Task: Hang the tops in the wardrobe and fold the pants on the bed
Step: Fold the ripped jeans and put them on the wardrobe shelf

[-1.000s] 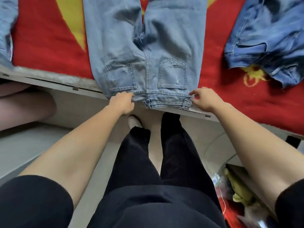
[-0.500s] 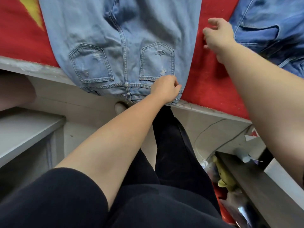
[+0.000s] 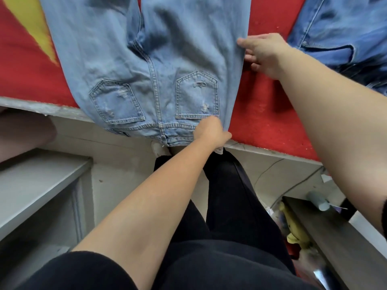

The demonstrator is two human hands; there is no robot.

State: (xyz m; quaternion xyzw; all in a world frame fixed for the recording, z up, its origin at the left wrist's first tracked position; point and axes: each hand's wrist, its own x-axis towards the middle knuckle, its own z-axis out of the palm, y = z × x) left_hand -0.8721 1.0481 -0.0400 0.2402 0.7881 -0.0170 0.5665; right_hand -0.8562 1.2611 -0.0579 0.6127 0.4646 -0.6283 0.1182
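Light blue jeans (image 3: 146, 59) lie flat on the red bed cover (image 3: 261, 114), back pockets up, with the waistband hanging over the bed's near edge. My left hand (image 3: 211, 132) is closed on the waistband at its right corner. My right hand (image 3: 263, 53) rests at the jeans' right side seam, higher up the leg, with the thumb on the denim and the fingers under its edge. Whether it grips the cloth is unclear. A darker blue denim garment (image 3: 343, 38) lies crumpled at the upper right of the bed.
The bed's pale frame edge (image 3: 272, 153) runs across the view. A grey shelf (image 3: 31, 185) stands at the lower left. A dark ledge (image 3: 326, 227) with a yellow soft toy (image 3: 293, 225) and clutter is at the lower right. My black-trousered legs stand against the bed.
My left hand went from the waistband's left part to its right corner. My right hand let go of the waistband, rose up the bed and came back onto the side seam.
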